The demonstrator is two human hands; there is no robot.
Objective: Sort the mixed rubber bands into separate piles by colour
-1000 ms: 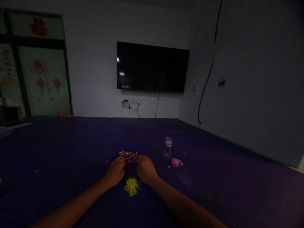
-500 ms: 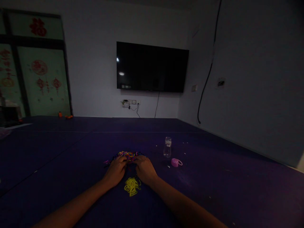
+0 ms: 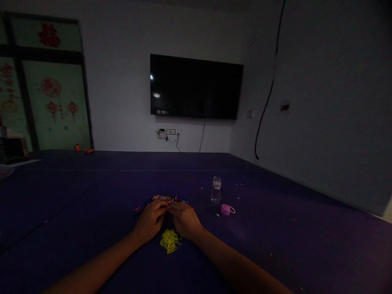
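A heap of small multicoloured bands (image 3: 167,199) lies on the dark purple floor mat (image 3: 275,237) in front of me. My left hand (image 3: 150,220) and my right hand (image 3: 184,218) rest at its near edge, fingertips curled and meeting in the pile. What they pinch is too small and dark to make out. A separate small cluster of yellow bands (image 3: 170,240) lies just below and between my wrists.
A small clear bottle (image 3: 216,190) stands to the right of the heap, with a pink lid (image 3: 226,210) lying beside it. A black television (image 3: 196,86) hangs on the far wall. A grey wall runs along the right side.
My two hands have drawn closer together, so their fingertips now meet at the near edge of the pile. The bottle, lid and yellow cluster have not moved.
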